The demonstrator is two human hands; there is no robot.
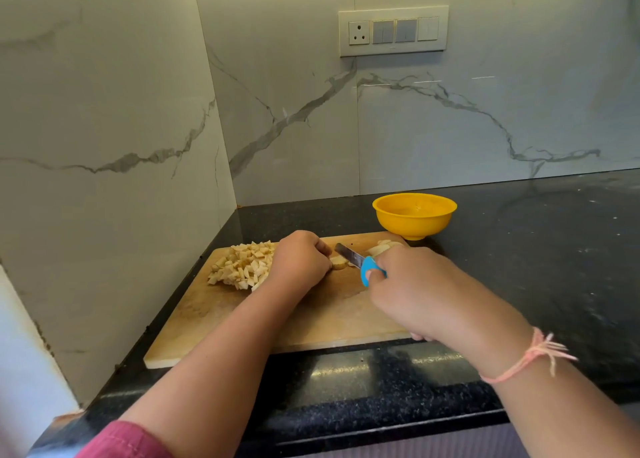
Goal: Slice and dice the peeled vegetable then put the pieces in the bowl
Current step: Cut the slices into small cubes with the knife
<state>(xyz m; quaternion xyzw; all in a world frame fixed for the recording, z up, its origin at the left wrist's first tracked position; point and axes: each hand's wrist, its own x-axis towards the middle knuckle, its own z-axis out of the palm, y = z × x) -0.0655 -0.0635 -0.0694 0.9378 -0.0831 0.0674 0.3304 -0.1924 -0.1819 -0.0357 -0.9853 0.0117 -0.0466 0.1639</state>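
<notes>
A person dices a peeled vegetable on a wooden cutting board (pixel 311 322) set on a dark speckled counter (pixel 526 250) in a marble-tiled corner. The left hand (pixel 300 262) curls its fingers (pixel 322 250) around a pale vegetable piece (pixel 338 262) and pins it to the board. The right hand (pixel 410 286) has its fingers (pixel 385 260) wrapped tightly around the blue handle of a knife (pixel 356 260), whose blade is angled down just beside that piece.

The work appears to be well into the dicing stage. A diced pile (pixel 242 264) lies on the board to the left of the holding hand, and a few uncut slices (pixel 382 248) wait at the board's far edge. The yellow bowl (pixel 414 215) stands just behind the board and looks empty, so none of the pieces seem to have gone in yet.

The next move likely calls for a short downward cut through the held piece, with the left fingertips tucked clear of the edge. After that the waiting slices need the same treatment before everything is gathered into the bowl.

No brand, label or readable writing shows anywhere. The white switch plate (pixel 393 31) on the wall is unmarked, and the knife blade shows no legible stamp. A pink thread (pixel 535 353) circles the right wrist.
</notes>
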